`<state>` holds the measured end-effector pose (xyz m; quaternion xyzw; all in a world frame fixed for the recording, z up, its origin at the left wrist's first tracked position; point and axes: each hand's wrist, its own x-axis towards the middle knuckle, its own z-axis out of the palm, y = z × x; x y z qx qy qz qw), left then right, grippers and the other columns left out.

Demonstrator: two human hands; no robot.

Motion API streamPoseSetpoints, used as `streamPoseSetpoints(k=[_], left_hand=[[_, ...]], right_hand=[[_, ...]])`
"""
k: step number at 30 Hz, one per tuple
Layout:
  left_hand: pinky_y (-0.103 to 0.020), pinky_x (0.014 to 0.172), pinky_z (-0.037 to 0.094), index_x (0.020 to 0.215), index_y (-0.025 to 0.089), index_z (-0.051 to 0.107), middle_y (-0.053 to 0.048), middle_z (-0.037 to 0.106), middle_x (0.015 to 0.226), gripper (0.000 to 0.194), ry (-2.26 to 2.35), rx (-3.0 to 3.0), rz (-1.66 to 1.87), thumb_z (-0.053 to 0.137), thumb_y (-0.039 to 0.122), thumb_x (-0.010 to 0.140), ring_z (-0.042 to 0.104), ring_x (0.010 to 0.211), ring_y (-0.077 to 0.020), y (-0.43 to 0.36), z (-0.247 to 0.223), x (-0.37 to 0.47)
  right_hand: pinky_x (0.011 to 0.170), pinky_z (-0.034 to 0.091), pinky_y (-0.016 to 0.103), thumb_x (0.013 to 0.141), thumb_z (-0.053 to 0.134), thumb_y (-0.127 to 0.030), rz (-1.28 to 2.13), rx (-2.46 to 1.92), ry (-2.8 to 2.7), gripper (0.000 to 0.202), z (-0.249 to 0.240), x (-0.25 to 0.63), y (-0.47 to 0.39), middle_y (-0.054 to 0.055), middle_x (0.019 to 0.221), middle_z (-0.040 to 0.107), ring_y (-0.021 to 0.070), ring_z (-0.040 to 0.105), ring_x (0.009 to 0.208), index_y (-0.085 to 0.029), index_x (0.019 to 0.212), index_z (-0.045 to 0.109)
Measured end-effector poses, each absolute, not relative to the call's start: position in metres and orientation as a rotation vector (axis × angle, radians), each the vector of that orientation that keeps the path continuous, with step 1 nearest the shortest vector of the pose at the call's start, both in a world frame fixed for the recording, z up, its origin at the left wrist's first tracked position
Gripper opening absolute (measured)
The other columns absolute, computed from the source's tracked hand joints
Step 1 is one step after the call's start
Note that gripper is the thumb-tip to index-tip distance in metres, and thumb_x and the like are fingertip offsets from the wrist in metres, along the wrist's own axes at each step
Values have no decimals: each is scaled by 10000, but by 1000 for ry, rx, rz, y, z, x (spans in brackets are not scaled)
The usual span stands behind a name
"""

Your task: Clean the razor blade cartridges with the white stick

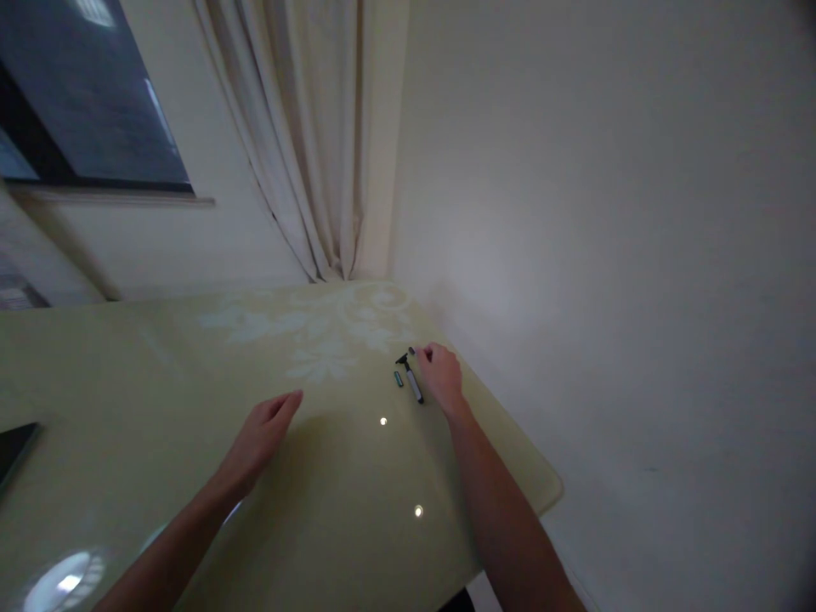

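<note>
The razor [414, 385] lies on the table [344, 510], just left of the person's right hand [439, 372], its head pointing away and its handle running back near the curled fingers. A dark piece [411, 350] sits right at those fingertips; whether they pinch it cannot be told. Just left of the handle lies a small cylinder [399, 379]. The left hand [264, 429] is well apart, over the table, fingers drawn close together; their grip, if any, cannot be told.

Dark piece [411, 350] by right hand [439, 371] — too small to tell
</note>
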<state>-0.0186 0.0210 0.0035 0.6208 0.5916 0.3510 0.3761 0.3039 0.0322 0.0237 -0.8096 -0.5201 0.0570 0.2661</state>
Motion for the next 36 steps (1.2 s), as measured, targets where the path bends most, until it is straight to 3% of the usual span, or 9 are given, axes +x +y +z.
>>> streamPoseSetpoints(k=[2, 6, 9, 13, 19, 26, 31, 33, 36], left_hand=[[-288, 601, 444, 646, 240, 553, -8, 580, 639, 489, 1583, 1606, 944, 557, 697, 820, 578, 717, -239, 9, -1, -38], [-297, 515, 304, 599, 263, 368, 23, 349, 537, 575, 1665, 1616, 906, 429, 764, 874, 390, 560, -182, -9, -4, -46], [-301, 518, 268, 624, 269, 313, 29, 317, 566, 570, 1647, 1619, 936, 372, 762, 905, 354, 557, -167, -14, -3, -41], [-305, 526, 294, 624, 269, 339, 23, 373, 577, 547, 1637, 1615, 1010, 344, 722, 929, 381, 563, -176, -8, -7, -43], [-326, 620, 439, 820, 233, 631, 0, 545, 650, 489, 1630, 1694, 1063, 351, 617, 940, 550, 645, -229, 3, -17, -54], [-313, 637, 474, 1063, 232, 635, 23, 562, 700, 299, 1529, 1779, 1094, 420, 413, 959, 572, 641, -211, 7, -38, -61], [-375, 863, 547, 1037, 225, 695, -66, 692, 938, 328, 1444, 1978, 1094, 401, 224, 891, 684, 903, -246, 10, -40, -40], [-394, 926, 548, 1078, 209, 718, -100, 729, 1022, 364, 1400, 2076, 913, 400, 191, 902, 700, 988, -258, 11, -32, -13], [-419, 1060, 489, 1213, 177, 739, -149, 738, 1190, 366, 1379, 2270, 563, 565, 207, 893, 672, 1152, -299, 15, -17, 40]], right_hand=[[670, 386, 268, 1104, 500, -413, 149, -2186, -1457, 403, 23, 296, 32, 98, 930, 792, 207, 684, 827, -197, 933, 794], [679, 380, 270, 1137, 430, -372, 128, -2159, -1656, 419, 18, 274, 31, 92, 945, 786, 207, 686, 835, -202, 973, 776], [708, 389, 271, 1142, 429, -347, 155, -2097, -1802, 394, 11, 256, 28, 84, 946, 780, 207, 686, 848, -199, 977, 755], [763, 398, 271, 1129, 463, -286, 203, -1952, -1935, 328, 4, 244, 24, 89, 1002, 773, 206, 683, 908, -179, 985, 738], [787, 409, 271, 1061, 610, -256, 213, -1851, -1954, 181, -3, 242, 24, 76, 997, 759, 199, 672, 908, -170, 963, 735], [793, 434, 263, 1013, 616, -215, 157, -1954, -1724, 134, 5, 275, 33, 76, 1015, 748, 186, 672, 887, -181, 988, 743], [766, 429, 267, 979, 671, -288, 111, -2232, -1528, 169, 8, 314, 32, 118, 1159, 713, 220, 669, 988, -189, 1097, 740], [743, 414, 263, 962, 680, -263, 179, -2269, -1535, 204, 5, 321, 33, 108, 1139, 718, 219, 667, 975, -199, 1150, 730], [718, 392, 248, 941, 658, -173, 227, -2241, -1580, 297, 3, 320, 34, 73, 1109, 730, 194, 665, 938, -232, 1228, 707]])
